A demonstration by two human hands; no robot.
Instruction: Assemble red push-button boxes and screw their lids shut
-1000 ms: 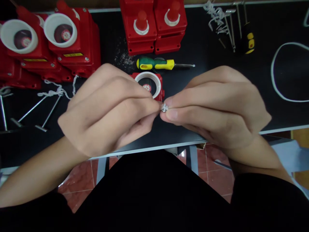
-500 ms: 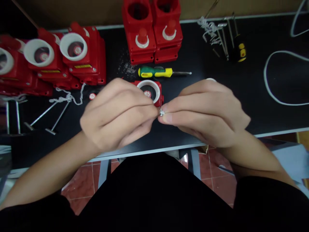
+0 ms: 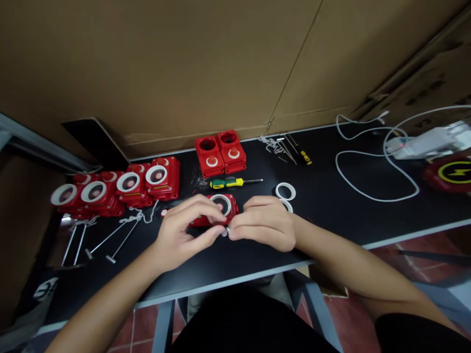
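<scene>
Above the front part of the table, my right hand (image 3: 263, 223) is closed in a pinch around a small silvery piece (image 3: 224, 232), too small to name. My left hand (image 3: 189, 228) meets it from the other side: the thumb tip is at the piece, while the index finger arches above with a gap between them. Just behind both hands lies a red housing with a white ring (image 3: 231, 205), partly covered by the fingers. A green and yellow screwdriver (image 3: 227, 183) rests behind that housing.
Several red units with white rings (image 3: 162, 181) stand at the left, with metal T-shaped rods (image 3: 125, 240) in front. Two red housings (image 3: 221, 157) stand at the back. White rings (image 3: 285, 191), another screwdriver (image 3: 305, 157), loose rods and a white cable (image 3: 375, 198) lie to the right.
The view has tilted up and back, showing more of the table and the cardboard behind. My left fingers have spread from their pinch; the right hand still pinches the small piece.
</scene>
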